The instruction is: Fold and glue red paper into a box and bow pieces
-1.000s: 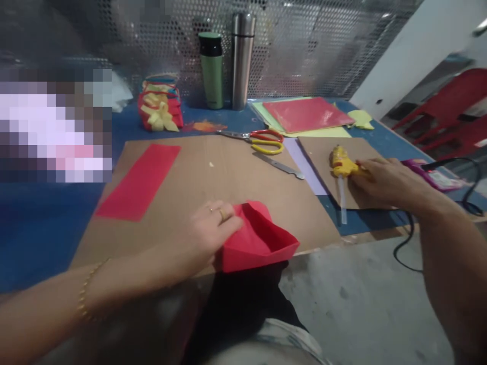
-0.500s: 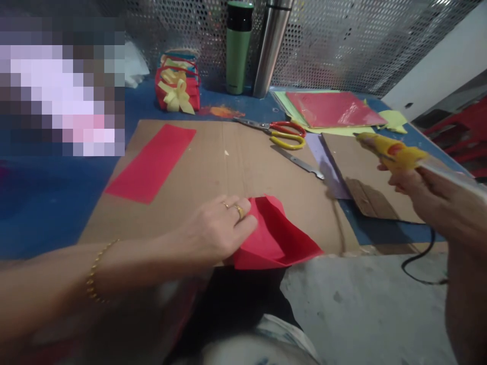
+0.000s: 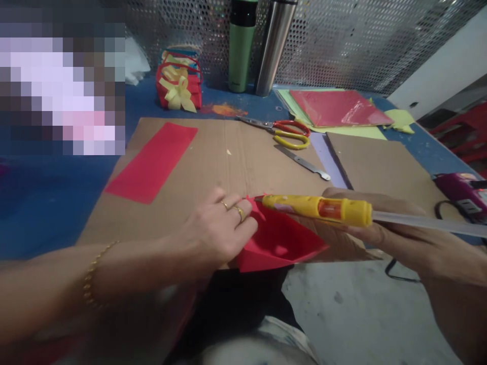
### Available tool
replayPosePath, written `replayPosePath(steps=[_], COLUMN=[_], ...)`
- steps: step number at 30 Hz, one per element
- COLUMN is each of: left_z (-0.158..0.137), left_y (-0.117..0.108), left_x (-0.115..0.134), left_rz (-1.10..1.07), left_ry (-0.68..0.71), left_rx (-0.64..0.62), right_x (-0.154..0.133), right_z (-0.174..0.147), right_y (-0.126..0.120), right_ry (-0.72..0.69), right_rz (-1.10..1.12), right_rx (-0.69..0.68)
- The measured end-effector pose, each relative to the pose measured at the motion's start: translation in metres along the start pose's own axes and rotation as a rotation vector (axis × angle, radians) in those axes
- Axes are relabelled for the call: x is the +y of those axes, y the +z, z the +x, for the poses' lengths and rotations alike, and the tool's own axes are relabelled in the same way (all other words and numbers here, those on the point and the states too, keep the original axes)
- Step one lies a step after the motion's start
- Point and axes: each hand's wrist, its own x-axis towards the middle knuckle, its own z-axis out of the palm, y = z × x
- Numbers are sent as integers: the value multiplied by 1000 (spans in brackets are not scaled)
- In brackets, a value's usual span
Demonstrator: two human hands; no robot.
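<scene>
My left hand pinches the left edge of a folded red paper piece, which opens like a pocket at the front edge of the cardboard sheet. In my right hand is a yellow hot glue gun, with a clear glue stick poking out of its back. The gun's nozzle points left and sits at the upper edge of the red paper, close to my left fingertips. Whether the nozzle touches the paper, I cannot tell. A flat red paper strip lies on the cardboard to the left.
Scissors and a metal blade lie behind the red paper. Further back stand a green bottle, a steel flask and small red paper bags. Wrapped coloured paper and a cardboard piece are at right.
My right hand has brought the glue gun left and down from over the right cardboard to the red paper's upper edge. My left hand keeps its grip. A purple object now shows at right.
</scene>
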Motion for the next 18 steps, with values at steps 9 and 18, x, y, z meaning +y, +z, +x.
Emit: replayPosePath(steps=[9,18], left_z=[-5,-4], left_y=[-2,-3], left_x=[0,0], left_rz=[-64,-65], left_ry=[-9,-29], left_rx=[-33,-69], right_x=[0,-1], right_z=[10,15], right_y=[0,3], right_ry=[-2,53], right_rz=[187,168], right_rx=[-135,-197])
